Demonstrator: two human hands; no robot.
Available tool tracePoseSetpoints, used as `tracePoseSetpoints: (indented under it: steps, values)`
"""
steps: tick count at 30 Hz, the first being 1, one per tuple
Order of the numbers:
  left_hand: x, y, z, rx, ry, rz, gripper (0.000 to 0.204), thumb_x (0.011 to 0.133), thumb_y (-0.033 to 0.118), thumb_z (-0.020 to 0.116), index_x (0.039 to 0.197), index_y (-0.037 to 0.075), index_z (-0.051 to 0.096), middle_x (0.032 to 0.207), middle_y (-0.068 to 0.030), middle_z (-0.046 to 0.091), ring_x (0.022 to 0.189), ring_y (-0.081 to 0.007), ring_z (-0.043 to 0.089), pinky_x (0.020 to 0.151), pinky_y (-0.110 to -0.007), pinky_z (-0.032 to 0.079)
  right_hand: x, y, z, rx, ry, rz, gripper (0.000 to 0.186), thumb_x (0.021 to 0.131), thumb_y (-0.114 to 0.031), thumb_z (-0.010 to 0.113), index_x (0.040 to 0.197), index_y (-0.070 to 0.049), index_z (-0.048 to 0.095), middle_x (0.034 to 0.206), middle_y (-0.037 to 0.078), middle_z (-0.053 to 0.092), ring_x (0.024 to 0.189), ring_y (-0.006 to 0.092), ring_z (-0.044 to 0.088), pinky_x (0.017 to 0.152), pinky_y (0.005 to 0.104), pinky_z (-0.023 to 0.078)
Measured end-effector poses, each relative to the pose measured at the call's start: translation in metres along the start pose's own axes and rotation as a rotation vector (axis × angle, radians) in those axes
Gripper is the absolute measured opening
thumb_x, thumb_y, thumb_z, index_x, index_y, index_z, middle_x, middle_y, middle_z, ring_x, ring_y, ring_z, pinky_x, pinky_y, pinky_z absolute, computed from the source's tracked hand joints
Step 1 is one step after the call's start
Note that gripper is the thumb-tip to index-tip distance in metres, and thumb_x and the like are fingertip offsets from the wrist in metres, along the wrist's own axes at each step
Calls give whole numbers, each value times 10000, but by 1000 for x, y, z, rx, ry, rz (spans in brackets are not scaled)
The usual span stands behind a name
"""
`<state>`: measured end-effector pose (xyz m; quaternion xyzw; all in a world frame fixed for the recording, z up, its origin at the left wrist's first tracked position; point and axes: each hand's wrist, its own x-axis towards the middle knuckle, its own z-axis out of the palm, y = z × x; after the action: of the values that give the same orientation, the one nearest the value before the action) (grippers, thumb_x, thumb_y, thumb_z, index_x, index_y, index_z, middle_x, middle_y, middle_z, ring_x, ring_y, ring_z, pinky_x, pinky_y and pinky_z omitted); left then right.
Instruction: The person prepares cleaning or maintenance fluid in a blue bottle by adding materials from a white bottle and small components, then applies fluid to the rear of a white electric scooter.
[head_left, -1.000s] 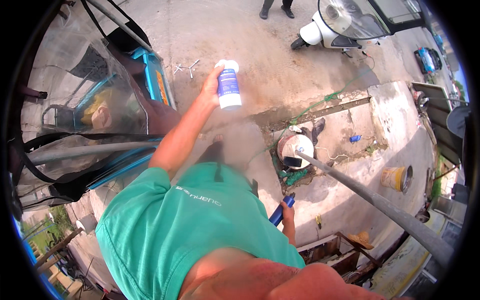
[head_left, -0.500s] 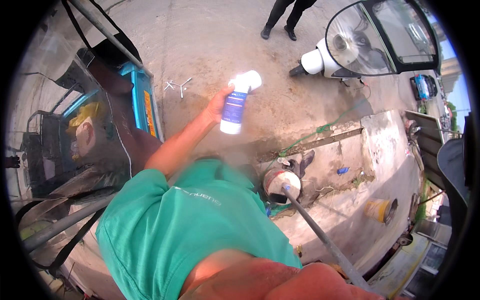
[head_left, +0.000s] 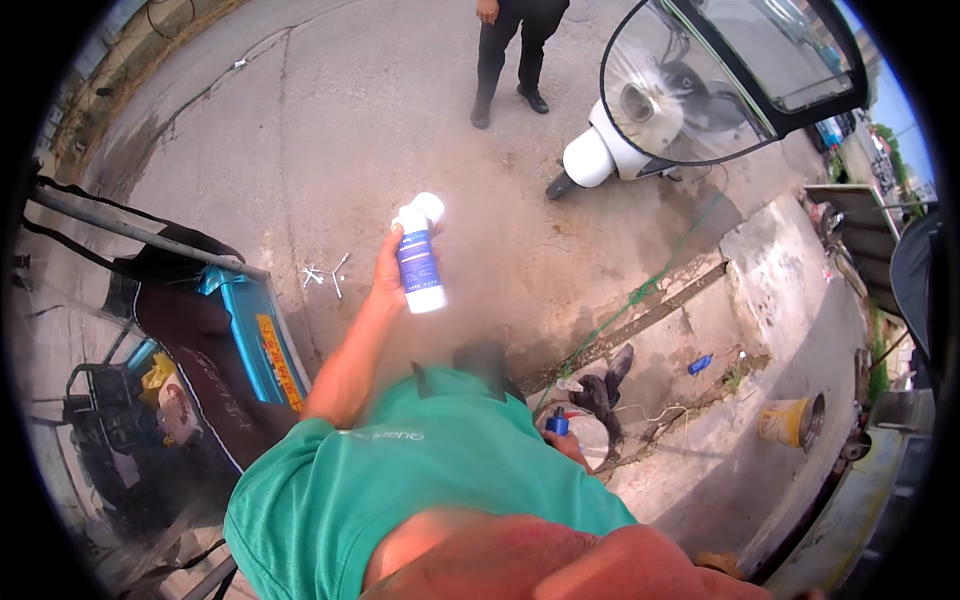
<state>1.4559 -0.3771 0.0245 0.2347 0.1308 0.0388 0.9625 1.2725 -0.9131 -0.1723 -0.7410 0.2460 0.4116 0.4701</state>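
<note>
My left hand [head_left: 388, 262] grips a white cylindrical bottle [head_left: 420, 268] with a blue label and a white top, held out over the pavement. My right hand [head_left: 565, 444] is lower, by the right side of my green shirt, closed on a dark blue cylindrical object [head_left: 557, 421]; part of the hand is hidden behind the shirt. Behind that hand is a pale round drum [head_left: 592, 432] with dark cloths or boots [head_left: 600, 390] beside it. Left of the bottle, silvery branched tools [head_left: 327, 271] lie on the ground.
A blue three-wheeler [head_left: 245, 330] with dark covering is at left. A white scooter [head_left: 588, 158] with windshield stands upper right, near another person's legs [head_left: 500, 60]. A green hose [head_left: 642, 292] crosses a gutter [head_left: 680, 305]; a yellow bucket [head_left: 785, 422] stands right.
The bottle in my left hand has moved down and left. My right hand, out of sight half a second ago, shows again by the drum. The view has shifted, showing more road.
</note>
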Motion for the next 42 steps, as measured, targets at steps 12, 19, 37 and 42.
tracePoseSetpoints:
  steps: [12,19,37,42]
  values:
    - [175,37,75,144,108,126,667,938,516,633,1394,53,481,1284,-184,639,780,-239,700,648,-391,621,59,-309,-67,327,-6,-302,467,806,-316,800,1119,-29,605,885,82,665,754,174,654,691,337,556]
    - [245,26,104,387,-96,49,701,926,509,648,1391,4,506,1019,-126,688,748,-173,679,633,-320,598,-26,-545,-8,262,-323,-977,490,846,-333,778,1189,-52,570,1033,67,611,808,159,633,681,340,566]
    - [291,74,103,617,-402,-212,883,766,605,767,1327,-29,514,919,-144,689,789,-176,673,687,-300,560,70,-684,11,891,-157,-654,499,884,-418,742,1151,-32,572,1012,111,658,893,216,663,809,382,559]
    - [298,54,107,800,-487,-409,861,730,535,811,1320,-23,524,1043,-113,669,885,-192,676,800,-335,568,79,-702,17,760,-55,-793,554,882,-422,743,1194,-8,549,1050,137,652,921,245,667,830,410,565]
